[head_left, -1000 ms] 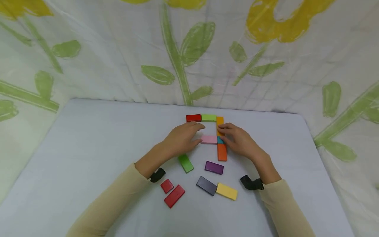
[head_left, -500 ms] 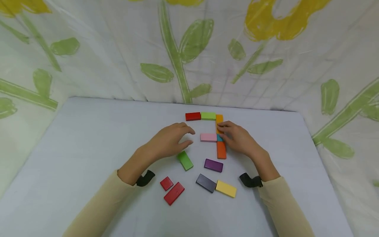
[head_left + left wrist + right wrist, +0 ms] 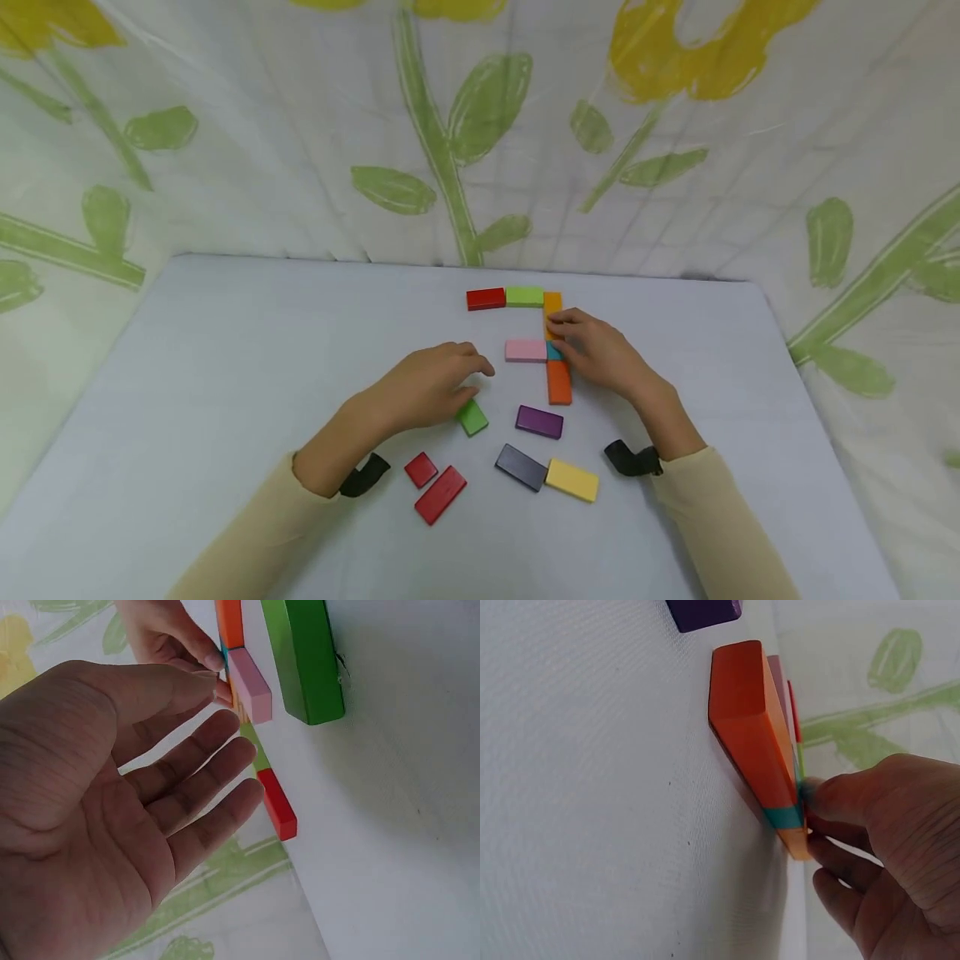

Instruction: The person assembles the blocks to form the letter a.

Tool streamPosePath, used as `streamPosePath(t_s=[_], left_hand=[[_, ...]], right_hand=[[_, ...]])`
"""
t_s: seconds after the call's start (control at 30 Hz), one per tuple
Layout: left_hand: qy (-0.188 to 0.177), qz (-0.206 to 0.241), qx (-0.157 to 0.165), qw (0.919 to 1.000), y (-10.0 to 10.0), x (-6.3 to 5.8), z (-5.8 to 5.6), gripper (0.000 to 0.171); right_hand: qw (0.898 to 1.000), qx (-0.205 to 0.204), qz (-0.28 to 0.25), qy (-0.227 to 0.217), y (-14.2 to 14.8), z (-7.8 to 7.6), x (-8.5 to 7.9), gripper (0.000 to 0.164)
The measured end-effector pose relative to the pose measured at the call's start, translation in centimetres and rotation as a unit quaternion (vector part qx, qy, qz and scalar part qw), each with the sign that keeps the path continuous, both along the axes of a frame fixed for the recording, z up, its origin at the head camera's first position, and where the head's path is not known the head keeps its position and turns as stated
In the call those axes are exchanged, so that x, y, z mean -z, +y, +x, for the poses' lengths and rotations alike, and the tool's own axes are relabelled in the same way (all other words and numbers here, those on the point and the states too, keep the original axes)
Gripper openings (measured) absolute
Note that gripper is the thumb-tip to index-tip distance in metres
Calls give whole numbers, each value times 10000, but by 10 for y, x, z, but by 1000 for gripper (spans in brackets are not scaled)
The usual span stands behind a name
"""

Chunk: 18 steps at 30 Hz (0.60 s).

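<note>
My left hand (image 3: 429, 385) hovers with fingers spread over the green block (image 3: 472, 418), partly covering it in the head view. Nothing lies between its fingers in the left wrist view. My right hand (image 3: 600, 350) touches a column of blocks at its right side: the thumb rests at the small blue block (image 3: 783, 817) and the fingertips lie at the yellow-orange block (image 3: 552, 307). Below the blue block sits the orange-red block (image 3: 559, 383). A pink block (image 3: 525, 351) adjoins the blue one on the left. Across the top run a light green block (image 3: 524, 297) and a red block (image 3: 486, 299).
Loose blocks lie nearer me: purple (image 3: 539, 422), dark grey (image 3: 521, 467), yellow (image 3: 572, 480), a small red square (image 3: 422, 470) and a longer red one (image 3: 441, 495). The white table (image 3: 262, 333) ends at a flower-painted curtain (image 3: 300, 150) behind.
My left hand has drawn back leftward from the pink block, then come nearer to me, over the green block. The right hand stays at the column.
</note>
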<state>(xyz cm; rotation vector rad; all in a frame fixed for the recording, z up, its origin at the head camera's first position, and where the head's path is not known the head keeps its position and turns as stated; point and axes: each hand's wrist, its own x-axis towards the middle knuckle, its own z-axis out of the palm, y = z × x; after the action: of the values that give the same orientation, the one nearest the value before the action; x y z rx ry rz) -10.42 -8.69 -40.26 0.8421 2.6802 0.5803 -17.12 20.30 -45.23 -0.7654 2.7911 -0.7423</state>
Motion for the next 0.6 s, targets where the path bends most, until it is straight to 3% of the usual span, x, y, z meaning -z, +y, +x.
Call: streamPosePath(t_s=[0.13, 0.37, 0.6], left_hand=[[99, 42, 178, 9998, 0, 3, 2, 30], [-157, -173, 299, 9993, -6, 14, 18, 34], [36, -150, 545, 9984, 0, 16, 15, 41]], right_hand=[[9999, 84, -28, 85, -1, -1, 1, 41], [10000, -34, 55, -35, -7, 5, 8, 42], [10000, 70, 42, 41, -1, 1, 1, 42]])
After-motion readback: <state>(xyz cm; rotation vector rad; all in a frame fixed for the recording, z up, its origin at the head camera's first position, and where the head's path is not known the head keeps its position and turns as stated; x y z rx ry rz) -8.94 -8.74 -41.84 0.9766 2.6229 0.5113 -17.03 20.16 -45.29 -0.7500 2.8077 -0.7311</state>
